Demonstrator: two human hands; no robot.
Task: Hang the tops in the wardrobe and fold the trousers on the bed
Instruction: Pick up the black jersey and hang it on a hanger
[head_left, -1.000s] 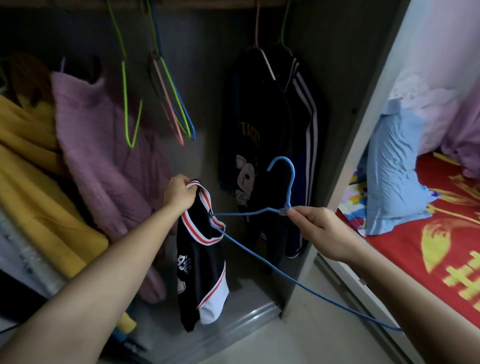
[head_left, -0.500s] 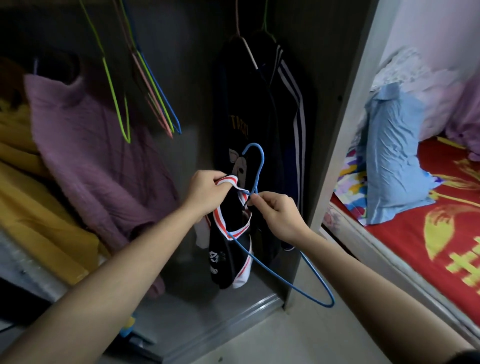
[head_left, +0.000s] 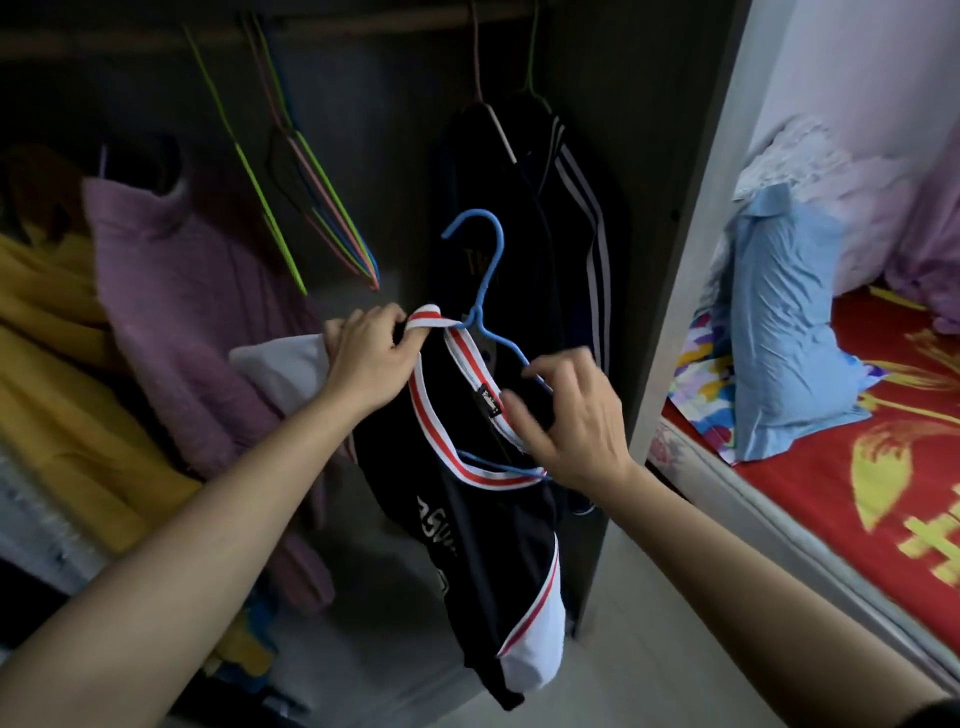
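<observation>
Blue hanger (head_left: 480, 291) now inside jersey (head_left: 467, 509) collar, both hands (head_left: 371, 358) (head_left: 571, 431) raised.

Home bedroom. Open dark wardrobe (head_left: 395, 130) w/ thin coloured wire hangers (head_left: 322, 208) & dark striped jackets (head_left: 550, 234) above the fingers; bed w/ red-and-yellow printed sheet (head_left: 857, 467) & pale blue pillow (head_left: 779, 322) right of them.

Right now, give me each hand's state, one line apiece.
Left hand: closed on the black top's striped collar.
Right hand: fingers pinching the collar's far side by the blue hanger.
</observation>
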